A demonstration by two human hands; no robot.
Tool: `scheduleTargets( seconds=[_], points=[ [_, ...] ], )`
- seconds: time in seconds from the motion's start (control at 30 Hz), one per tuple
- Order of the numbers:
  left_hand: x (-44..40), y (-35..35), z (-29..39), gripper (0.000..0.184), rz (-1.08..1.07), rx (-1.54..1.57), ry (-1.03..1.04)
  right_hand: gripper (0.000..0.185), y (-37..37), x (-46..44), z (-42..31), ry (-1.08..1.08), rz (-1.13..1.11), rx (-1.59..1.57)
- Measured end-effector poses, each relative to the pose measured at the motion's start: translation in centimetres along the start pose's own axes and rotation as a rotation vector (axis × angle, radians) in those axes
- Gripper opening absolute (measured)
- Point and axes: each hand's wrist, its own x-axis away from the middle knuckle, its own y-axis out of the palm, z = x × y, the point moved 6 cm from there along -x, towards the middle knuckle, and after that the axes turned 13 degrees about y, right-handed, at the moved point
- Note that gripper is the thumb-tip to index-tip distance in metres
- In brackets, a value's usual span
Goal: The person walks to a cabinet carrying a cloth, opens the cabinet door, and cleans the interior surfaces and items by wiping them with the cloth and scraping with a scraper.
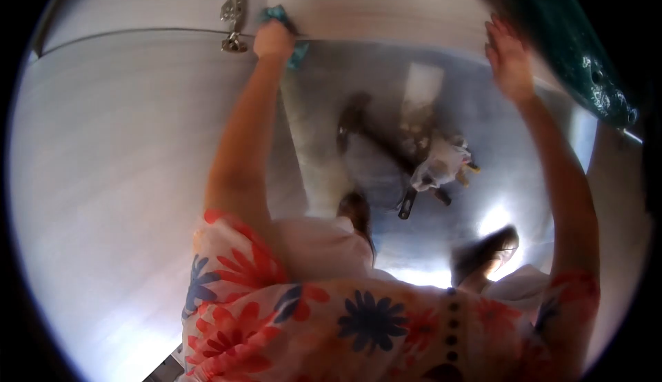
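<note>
My left hand (274,40) is closed around a crumpled teal cloth (299,56) at the edge of a pale panel (372,6). The cloth pokes out above and below my fist. Just left of it, a metal hinge (234,22) spans the seam between that upper surface and the broad pale board (124,141) below. On the right, my right hand (510,58) is open, fingers stretched, lying against or just over the panel's edge; contact is hard to tell. Motion blurs both hands somewhat.
Below lie a dark long-handled tool resembling a hammer (383,141), a crumpled clear plastic bag (441,165) and several small tools on the grey floor. My shoes (493,247) stand near them. A shiny dark-green object (576,51) hangs at upper right.
</note>
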Motion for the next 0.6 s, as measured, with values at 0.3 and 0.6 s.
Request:
scheduleTargets(
  seconds=[0.3,0.6],
  points=[
    [2.6,0.6,0.8,0.04,0.117,0.176,-0.1,0.041,-0.4,-0.2,0.0,-0.037,0.01,-0.002],
    [1.2,-0.7,0.6,0.041,-0.046,0.201,-0.092,0.04,-0.6,-0.4,0.1,-0.057,0.017,-0.026]
  ],
)
